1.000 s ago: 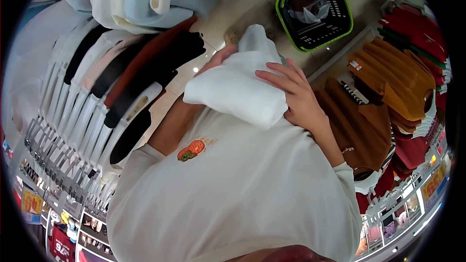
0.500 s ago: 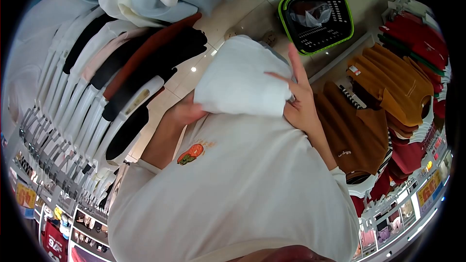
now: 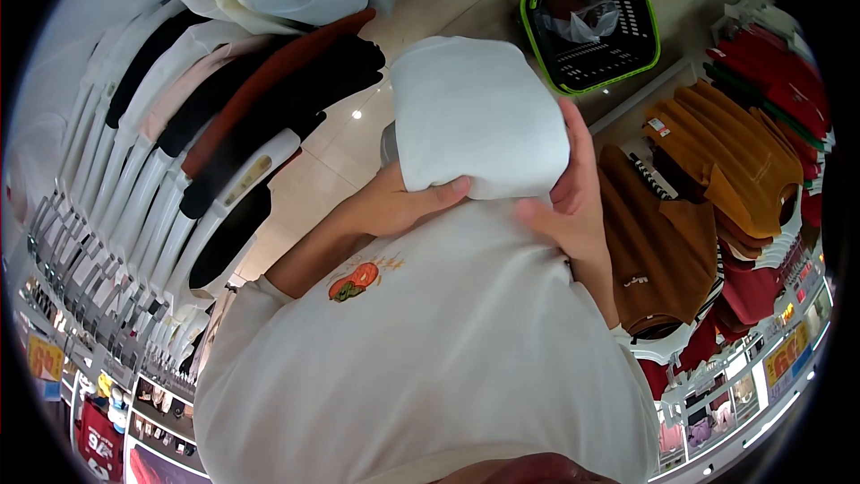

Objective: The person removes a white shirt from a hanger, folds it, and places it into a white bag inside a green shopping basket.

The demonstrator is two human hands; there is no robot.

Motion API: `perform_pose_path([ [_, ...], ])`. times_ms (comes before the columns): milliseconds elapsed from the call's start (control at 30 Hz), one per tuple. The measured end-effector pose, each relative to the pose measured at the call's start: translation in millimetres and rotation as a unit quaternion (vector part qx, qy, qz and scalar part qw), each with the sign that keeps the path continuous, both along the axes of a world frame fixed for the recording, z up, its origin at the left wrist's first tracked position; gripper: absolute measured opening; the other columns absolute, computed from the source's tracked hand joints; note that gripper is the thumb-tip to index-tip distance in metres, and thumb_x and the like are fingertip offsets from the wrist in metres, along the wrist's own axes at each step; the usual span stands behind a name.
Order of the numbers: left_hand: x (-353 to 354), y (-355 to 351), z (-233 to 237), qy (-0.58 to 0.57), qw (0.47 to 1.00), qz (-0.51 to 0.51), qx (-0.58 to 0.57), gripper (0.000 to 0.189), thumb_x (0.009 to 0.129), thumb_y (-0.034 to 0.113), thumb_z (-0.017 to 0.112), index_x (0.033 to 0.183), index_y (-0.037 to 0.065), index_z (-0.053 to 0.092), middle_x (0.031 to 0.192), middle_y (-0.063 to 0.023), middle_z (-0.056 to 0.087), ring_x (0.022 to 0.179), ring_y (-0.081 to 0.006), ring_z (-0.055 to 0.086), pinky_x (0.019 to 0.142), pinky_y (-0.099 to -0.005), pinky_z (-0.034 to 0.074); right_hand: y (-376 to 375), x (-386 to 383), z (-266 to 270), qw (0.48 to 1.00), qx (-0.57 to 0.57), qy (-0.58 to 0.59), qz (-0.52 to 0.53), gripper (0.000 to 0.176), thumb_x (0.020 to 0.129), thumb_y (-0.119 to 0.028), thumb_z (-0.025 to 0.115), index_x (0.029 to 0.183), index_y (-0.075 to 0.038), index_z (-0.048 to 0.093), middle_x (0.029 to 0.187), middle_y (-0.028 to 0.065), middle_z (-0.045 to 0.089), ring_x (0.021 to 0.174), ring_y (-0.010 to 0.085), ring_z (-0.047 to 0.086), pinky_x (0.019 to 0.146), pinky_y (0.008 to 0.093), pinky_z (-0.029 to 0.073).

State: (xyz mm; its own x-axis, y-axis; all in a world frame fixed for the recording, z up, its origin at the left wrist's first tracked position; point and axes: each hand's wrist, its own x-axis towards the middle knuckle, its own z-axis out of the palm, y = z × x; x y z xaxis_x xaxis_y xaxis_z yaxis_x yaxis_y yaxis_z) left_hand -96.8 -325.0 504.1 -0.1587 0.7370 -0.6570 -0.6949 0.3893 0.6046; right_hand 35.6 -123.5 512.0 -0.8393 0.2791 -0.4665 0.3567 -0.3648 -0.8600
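Note:
A folded white cloth bundle [image 3: 479,116] is held in front of my chest, at the centre of the view. My left hand [image 3: 412,200] grips its lower left corner, with the thumb on top and the other fingers hidden beneath. At its right side, my right hand [image 3: 573,193] presses along the edge, fingers partly behind the cloth and thumb apart near the lower edge. A small grey part [image 3: 389,143] shows at the bundle's left side.
A rack of clothes on white hangers [image 3: 242,116] stands on the left. Brown garments [image 3: 654,242] and red garments [image 3: 779,81] hang on the right. A black basket with a green rim [image 3: 657,31] sits on the floor ahead, holding clear plastic.
The bundle has turned and shifted slightly right, its top now smoother. My left hand has moved right onto its lower corner. My right hand's raised fingers have come down around its right side.

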Motion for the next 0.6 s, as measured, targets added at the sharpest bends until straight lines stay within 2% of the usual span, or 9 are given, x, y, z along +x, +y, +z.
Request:
perform_pose_path([
  [33, 1, 4, 1, -0.007, 1.000, 0.000, -0.014, 0.051, 0.098, 0.032, 0.063, 0.138, 0.004, 0.050, 0.133, -0.0111, 0.056, 0.123, -0.0202, 0.051, 0.102, -0.0353, 0.043, 0, 1, 0, 0.996, -0.068, 0.013, -0.054, 0.095, 0.074, -0.011, 0.081, 0.153, -0.003, 0.030, 0.154, 0.0159, 0.033, 0.140, 0.0250, 0.037, 0.114, 0.0386, 0.030],
  [133, 5, 13, 1, -0.007, 1.000, -0.002, -0.002, 0.052, 0.099, 0.036, 0.061, 0.139, 0.004, 0.049, 0.133, -0.0111, 0.056, 0.123, -0.0204, 0.051, 0.103, -0.0355, 0.042, 2, 3, -5, 0.990, -0.086, -0.006, -0.111, 0.077, 0.079, -0.006, 0.078, 0.146, -0.003, 0.041, 0.143, 0.0140, 0.047, 0.130, 0.0217, 0.047, 0.109, 0.0347, 0.037],
  [233, 5, 13, 4, 0.002, 0.999, -0.041, 0.021, 0.054, 0.099, 0.036, 0.061, 0.140, 0.003, 0.047, 0.134, -0.0112, 0.055, 0.124, -0.0210, 0.051, 0.104, -0.0361, 0.042, 6, 17, 0, 0.994, -0.049, -0.077, -0.067, 0.057, 0.083, -0.002, 0.075, 0.136, -0.001, 0.052, 0.128, 0.0104, 0.059, 0.117, 0.0170, 0.055, 0.101, 0.0307, 0.043],
  [333, 10, 9, 0, -0.030, 0.998, -0.004, 0.053, 0.057, 0.099, 0.035, 0.060, 0.142, 0.001, 0.046, 0.136, -0.0118, 0.055, 0.125, -0.0221, 0.050, 0.105, -0.0363, 0.042, 4, 35, 13, 0.993, -0.033, -0.104, -0.044, 0.046, 0.084, 0.001, 0.073, 0.128, -0.001, 0.059, 0.119, 0.0081, 0.063, 0.108, 0.0150, 0.059, 0.094, 0.0287, 0.047],
  [367, 11, 7, -4, -0.054, 0.998, -0.009, 0.039, 0.058, 0.099, 0.035, 0.060, 0.142, 0.000, 0.045, 0.136, -0.0121, 0.055, 0.126, -0.0222, 0.050, 0.105, -0.0362, 0.042, 5, 40, 18, 0.989, -0.048, -0.137, -0.031, 0.051, 0.082, -0.001, 0.076, 0.129, 0.000, 0.058, 0.120, 0.0087, 0.063, 0.109, 0.0149, 0.059, 0.095, 0.0293, 0.046],
  [467, 16, 5, -9, -0.117, 0.993, -0.020, -0.004, 0.061, 0.098, 0.035, 0.062, 0.143, -0.001, 0.044, 0.137, -0.0129, 0.054, 0.127, -0.0225, 0.050, 0.106, -0.0361, 0.041, 13, 55, 9, 0.996, 0.008, -0.060, 0.065, 0.060, 0.076, -0.005, 0.082, 0.131, 0.001, 0.058, 0.119, 0.0094, 0.063, 0.109, 0.0150, 0.059, 0.094, 0.0299, 0.047],
  [500, 17, 7, -8, -0.131, 0.991, -0.019, -0.015, 0.062, 0.097, 0.035, 0.064, 0.143, -0.001, 0.044, 0.137, -0.0130, 0.054, 0.127, -0.0226, 0.050, 0.106, -0.0361, 0.041, 18, 56, 9, 0.994, 0.011, -0.072, 0.080, 0.072, 0.067, -0.013, 0.088, 0.132, -0.003, 0.060, 0.122, 0.0115, 0.061, 0.113, 0.0179, 0.058, 0.098, 0.0318, 0.044],
  [600, 24, 10, -7, -0.147, 0.989, -0.001, -0.023, 0.066, 0.094, 0.036, 0.067, 0.144, 0.000, 0.044, 0.138, -0.0128, 0.054, 0.127, -0.0231, 0.050, 0.107, -0.0360, 0.040, 52, 60, -6, 0.961, 0.092, -0.072, 0.249, 0.076, 0.060, -0.019, 0.091, 0.129, -0.007, 0.063, 0.132, 0.0142, 0.055, 0.122, 0.0217, 0.053, 0.102, 0.0328, 0.040],
])
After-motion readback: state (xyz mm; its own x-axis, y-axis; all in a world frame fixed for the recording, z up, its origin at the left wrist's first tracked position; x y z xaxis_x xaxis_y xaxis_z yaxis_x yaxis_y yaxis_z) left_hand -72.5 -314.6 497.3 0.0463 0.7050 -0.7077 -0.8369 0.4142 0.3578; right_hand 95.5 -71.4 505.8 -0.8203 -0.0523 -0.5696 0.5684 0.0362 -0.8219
